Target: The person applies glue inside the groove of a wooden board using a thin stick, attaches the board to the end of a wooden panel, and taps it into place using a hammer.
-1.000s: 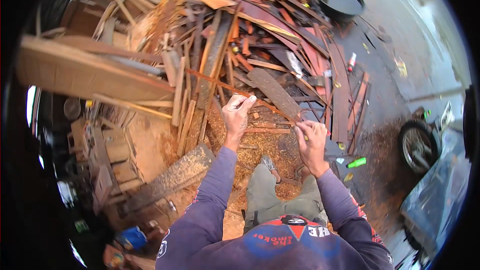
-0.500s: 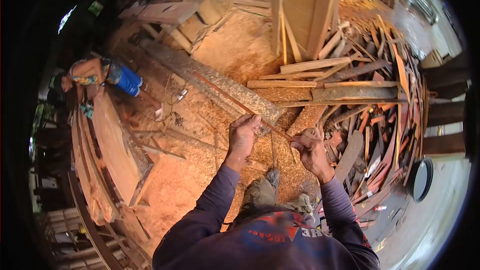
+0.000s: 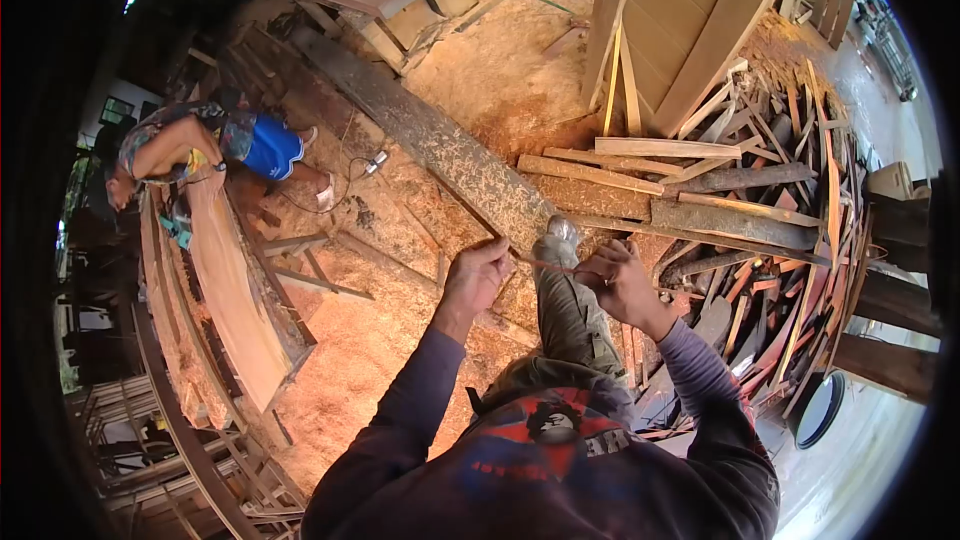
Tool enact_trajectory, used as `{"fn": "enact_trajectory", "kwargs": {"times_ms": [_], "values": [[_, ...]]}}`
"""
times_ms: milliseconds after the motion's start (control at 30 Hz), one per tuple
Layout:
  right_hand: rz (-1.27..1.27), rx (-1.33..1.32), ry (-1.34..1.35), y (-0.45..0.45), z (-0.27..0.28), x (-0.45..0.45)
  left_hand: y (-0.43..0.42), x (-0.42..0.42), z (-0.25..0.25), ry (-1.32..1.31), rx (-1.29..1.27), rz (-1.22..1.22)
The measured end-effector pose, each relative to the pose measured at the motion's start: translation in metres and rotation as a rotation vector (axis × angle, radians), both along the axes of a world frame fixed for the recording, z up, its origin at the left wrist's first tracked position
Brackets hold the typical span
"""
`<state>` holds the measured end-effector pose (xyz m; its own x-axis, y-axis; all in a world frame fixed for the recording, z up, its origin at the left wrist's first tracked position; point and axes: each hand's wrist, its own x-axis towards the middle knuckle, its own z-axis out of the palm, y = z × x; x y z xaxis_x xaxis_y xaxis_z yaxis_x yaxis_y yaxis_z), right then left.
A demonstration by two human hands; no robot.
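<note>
A thin, reddish-brown wooden strip [image 3: 543, 264] stretches between my two hands, in front of my body. My left hand [image 3: 472, 282] is closed around it with thumb and fingers, and a darker length seems to run on past it up and to the left. At the other end, my right hand [image 3: 632, 290] pinches the strip between thumb and fingertips. Below it shows my bent leg in grey-green trousers [image 3: 575, 315], with the foot close to the end of a long plank [image 3: 440, 130] strewn with wood chips.
On the right lies a heap of offcuts and slats [image 3: 760, 230], with a large wooden panel [image 3: 690, 20] upright behind. At left, another person [image 3: 205, 145] bends over a thick wood slab [image 3: 235, 290]. Sawdust [image 3: 350, 360] covers the ground. A round black-rimmed tub [image 3: 820, 410] stands right.
My view has shifted and my leg has come forward beside the plank. Both hands still hold the strip, which now lies more level between them. The other person has bent lower.
</note>
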<state>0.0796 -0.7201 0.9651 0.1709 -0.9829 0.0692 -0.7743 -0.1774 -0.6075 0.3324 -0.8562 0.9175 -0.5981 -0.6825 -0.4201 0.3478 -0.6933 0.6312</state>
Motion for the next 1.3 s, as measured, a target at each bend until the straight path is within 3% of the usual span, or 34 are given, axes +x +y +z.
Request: {"fn": "enact_trajectory", "kwargs": {"times_ms": [33,200,267,333,400,467,567,667,867,933,1033,1100,1167,1233,1300], "values": [[-0.103,-0.077,-0.065,-0.019,-0.004,-0.01,-0.021,-0.025,0.014,-0.127,-0.071,0.137],[-0.367,-0.108,-0.273,-0.136,-0.047,-0.067,-0.153,-0.139,0.008,-0.404,-0.462,0.118],[-0.431,0.044,-0.365,-0.181,-0.049,-0.098,-0.2,-0.185,0.006,-0.467,-0.496,0.053],[-0.649,-0.101,-0.257,-0.225,-0.033,-0.124,-0.241,-0.23,0.021,-0.488,-0.439,-0.003],[-0.667,-0.085,-0.274,-0.27,-0.022,-0.159,-0.274,-0.267,0.038,-0.51,-0.369,-0.045],[-0.472,-0.024,-0.533,-0.305,-0.014,-0.184,-0.302,-0.297,0.06,-0.502,-0.32,0.02],[-0.478,0.026,-0.655,-0.347,0.015,-0.208,-0.338,-0.327,0.084,-0.47,-0.231,0.033],[-0.651,-0.167,-0.412,-0.382,0.059,-0.222,-0.369,-0.348,0.118,-0.42,-0.152,0.066],[-0.6,-0.211,-0.425,-0.444,0.095,-0.258,-0.421,-0.378,0.154,-0.426,-0.097,0.06],[-0.516,-0.141,-0.59,-0.463,0.094,-0.266,-0.432,-0.386,0.164,-0.418,-0.144,0.049],[-0.556,-0.042,-0.613,-0.492,0.095,-0.28,-0.451,-0.402,0.163,-0.51,-0.377,0.068],[-0.577,0.066,-0.725,-0.521,0.091,-0.294,-0.47,-0.409,0.155,-0.594,-0.685,0.027],[-0.548,0.026,-0.583,-0.558,0.08,-0.312,-0.499,-0.423,0.136,-0.662,-0.894,0.018],[-0.506,-0.127,-0.373,-0.599,0.073,-0.331,-0.543,-0.446,0.118,-0.506,-0.77,0.073],[-0.513,-0.258,-0.377,-0.644,0.061,-0.349,-0.599,-0.47,0.105,-0.373,-0.571,0.091]]}}
